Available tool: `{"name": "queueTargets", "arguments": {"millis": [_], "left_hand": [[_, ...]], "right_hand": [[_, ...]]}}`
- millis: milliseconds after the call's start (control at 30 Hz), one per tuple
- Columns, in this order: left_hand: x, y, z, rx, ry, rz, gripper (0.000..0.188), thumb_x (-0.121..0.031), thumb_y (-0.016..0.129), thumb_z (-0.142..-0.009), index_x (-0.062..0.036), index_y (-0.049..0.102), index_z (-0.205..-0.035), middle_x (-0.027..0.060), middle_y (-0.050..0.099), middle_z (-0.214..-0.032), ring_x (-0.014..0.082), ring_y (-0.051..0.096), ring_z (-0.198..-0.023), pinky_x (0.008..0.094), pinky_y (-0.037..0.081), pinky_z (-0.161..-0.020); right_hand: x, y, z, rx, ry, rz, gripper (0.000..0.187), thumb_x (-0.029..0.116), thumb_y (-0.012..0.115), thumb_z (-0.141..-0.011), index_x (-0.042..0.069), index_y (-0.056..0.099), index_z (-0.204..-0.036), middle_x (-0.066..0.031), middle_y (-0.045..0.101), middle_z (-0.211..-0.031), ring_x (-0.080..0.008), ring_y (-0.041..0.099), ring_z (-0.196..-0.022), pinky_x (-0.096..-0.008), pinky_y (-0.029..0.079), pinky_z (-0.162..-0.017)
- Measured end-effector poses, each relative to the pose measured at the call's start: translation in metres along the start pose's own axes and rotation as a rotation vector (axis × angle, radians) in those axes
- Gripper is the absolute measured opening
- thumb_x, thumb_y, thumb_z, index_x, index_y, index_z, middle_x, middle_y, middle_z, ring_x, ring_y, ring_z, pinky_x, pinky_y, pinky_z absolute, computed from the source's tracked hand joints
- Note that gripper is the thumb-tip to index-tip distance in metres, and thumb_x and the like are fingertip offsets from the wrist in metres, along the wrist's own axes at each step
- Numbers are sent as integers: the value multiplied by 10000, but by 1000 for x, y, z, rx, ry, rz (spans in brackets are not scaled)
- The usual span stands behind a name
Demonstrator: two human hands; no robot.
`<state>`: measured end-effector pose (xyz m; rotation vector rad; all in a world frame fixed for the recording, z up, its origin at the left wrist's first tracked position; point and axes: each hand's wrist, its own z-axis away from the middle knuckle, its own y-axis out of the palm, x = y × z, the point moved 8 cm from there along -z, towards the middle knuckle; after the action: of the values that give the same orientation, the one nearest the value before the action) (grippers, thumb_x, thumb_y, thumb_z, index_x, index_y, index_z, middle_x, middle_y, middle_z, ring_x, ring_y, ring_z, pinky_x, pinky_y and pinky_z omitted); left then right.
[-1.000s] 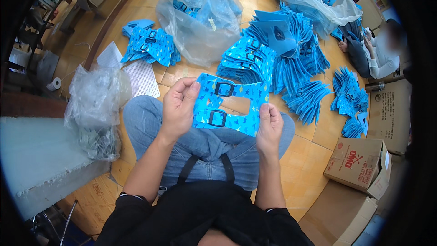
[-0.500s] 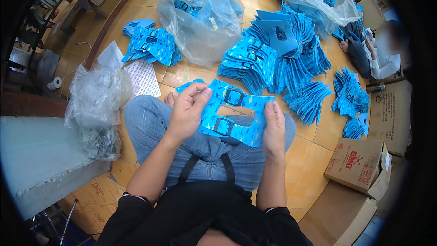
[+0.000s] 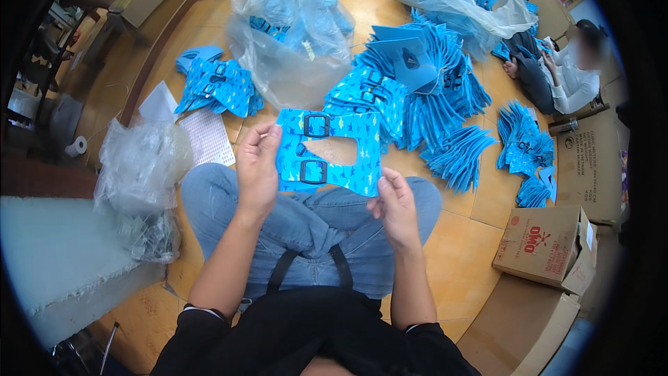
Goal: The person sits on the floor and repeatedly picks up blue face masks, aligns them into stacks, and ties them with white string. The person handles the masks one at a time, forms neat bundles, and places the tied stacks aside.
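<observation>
Up in front of my lap I hold a flat blue panel [image 3: 368,152] with a shark print, two black buckles and a cut-out in its middle. My left hand [image 3: 258,168] pinches its left edge, thumb in front and fingers behind. At the lower right corner, the fingertips of my right hand [image 3: 396,203] grip the edge. Just beyond the panel stands a row of similar printed pieces [image 3: 372,94], partly covered by it. Behind that row rises a larger stack of blue pieces [image 3: 445,83].
Another pile of printed pieces [image 3: 217,88] lies left, near paper sheets [image 3: 209,136]. A bulging plastic bag [image 3: 289,56] stands ahead. Fanned pieces [image 3: 459,159] lie right, before cardboard boxes [image 3: 536,245]. Clear crumpled plastic [image 3: 139,170] sits left. A seated person [image 3: 581,69] is far right.
The panel has shifted left and turned to sit more level. My left hand moved left with it, and my right hand slid down from its right edge to the lower corner.
</observation>
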<state>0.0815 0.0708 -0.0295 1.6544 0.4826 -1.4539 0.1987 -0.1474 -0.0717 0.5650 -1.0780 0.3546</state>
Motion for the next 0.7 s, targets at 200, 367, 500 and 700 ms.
{"name": "queueTargets", "arguments": {"millis": [200, 367, 500, 700], "left_hand": [[24, 36, -57, 209, -294, 51, 279, -135, 605, -943, 0, 546, -1180, 81, 638, -990, 108, 616, -844, 239, 518, -739], [57, 72, -104, 275, -301, 59, 270, -120, 623, -926, -10, 567, -1166, 71, 627, -1031, 138, 601, -873, 264, 531, -740], [108, 45, -128, 119, -275, -219, 351, -249, 646, -920, -23, 594, -1183, 64, 622, -1073, 141, 585, -899, 302, 529, -753], [165, -77, -118, -101, -251, -913, 452, -264, 650, -871, -58, 558, -1263, 134, 595, -1199, 267, 589, -1033, 387, 507, -832]], "right_hand": [[31, -37, -40, -199, -235, 25, 289, 225, 554, -991, 17, 527, -1190, -3, 585, -812, -44, 531, -604, -174, 396, -491], [40, -76, -94, -250, -337, 51, 308, 242, 542, -999, 10, 516, -1200, 2, 570, -774, -20, 502, -597, -163, 376, -484], [14, -105, -120, -490, -158, 731, 383, 335, 576, -962, -13, 584, -1121, -93, 648, -844, -182, 613, -666, -344, 488, -608], [14, -86, -91, -484, -386, 838, 281, 308, 590, -936, 41, 653, -995, -151, 670, -780, -296, 657, -717, -417, 498, -660]]}}
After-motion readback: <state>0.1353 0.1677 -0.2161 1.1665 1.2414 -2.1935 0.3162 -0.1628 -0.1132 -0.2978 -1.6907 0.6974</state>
